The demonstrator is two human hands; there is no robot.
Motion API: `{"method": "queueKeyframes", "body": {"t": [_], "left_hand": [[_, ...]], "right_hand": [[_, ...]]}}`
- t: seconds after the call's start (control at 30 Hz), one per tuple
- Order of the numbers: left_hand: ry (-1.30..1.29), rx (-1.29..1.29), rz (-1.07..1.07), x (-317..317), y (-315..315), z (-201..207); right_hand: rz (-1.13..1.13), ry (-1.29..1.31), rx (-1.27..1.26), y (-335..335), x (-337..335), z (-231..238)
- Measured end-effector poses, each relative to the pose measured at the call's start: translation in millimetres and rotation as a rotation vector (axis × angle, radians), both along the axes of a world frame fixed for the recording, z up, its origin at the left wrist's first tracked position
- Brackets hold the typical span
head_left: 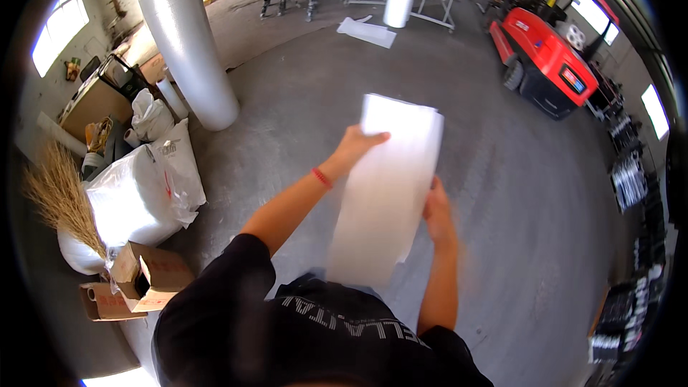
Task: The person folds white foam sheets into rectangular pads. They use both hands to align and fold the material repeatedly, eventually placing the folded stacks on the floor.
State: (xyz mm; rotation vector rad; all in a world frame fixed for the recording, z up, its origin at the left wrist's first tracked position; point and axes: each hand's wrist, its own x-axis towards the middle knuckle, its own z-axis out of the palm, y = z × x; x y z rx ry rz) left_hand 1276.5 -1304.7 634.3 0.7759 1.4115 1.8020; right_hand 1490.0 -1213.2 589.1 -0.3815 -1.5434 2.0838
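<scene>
The white sheeting [390,179] is lying between your two hands, held above the floor [516,193], its long axis running outward from your torso and leaning slightly right at the far end. Your left hand [362,145] is sitting nearer that far end, pinching the left edge just below the far-left corner, thumb on top. Your right hand [438,211] is resting lower, against the right edge; it is blurring, so you cannot tell whether its fingers are gripping or merely touching. The sheeting is showing a smooth, matte face, a long rectangle with doubled edges at the far-right corner, though whether it is folded or stacked is unclear. A red beaded-looking bracelet [322,177] is circling your left wrist. Farther out, toward the floor's left edge, a tall glossy cylindrical roll [188,50] is standing upright, with shiny plastic-wrapped bundle [132,197], bristly dry straw [61,186] and creased cardboard box [166,272] crowding nearer you. Toward the far edge, a flat white scrap [367,31] is lying; at far right, a rounded red machine [541,57] is standing.
</scene>
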Motion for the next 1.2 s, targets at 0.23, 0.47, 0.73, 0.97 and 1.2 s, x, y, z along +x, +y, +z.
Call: {"method": "queueKeyframes", "body": {"t": [0.23,0.47,0.73,0.97,1.2], "left_hand": [[-0.100,0.030,0.440,-262,110,-19],[0.103,-0.199,0.210,-466,263,-80],[-0.155,-0.268,0.206,-693,431,-97],[-0.155,-0.318,0.342,-934,545,-121],[-0.243,-0.355,0.523,-1120,593,-111]], "right_hand": [[0.164,-0.268,-0.043,133,-322,-20],[-0.114,-0.259,-0.093,321,-569,-44],[-0.346,-0.072,0.349,489,-750,53],[-0.030,0.913,0.656,617,-903,206],[0.102,0.899,0.835,757,-1084,240]]}}
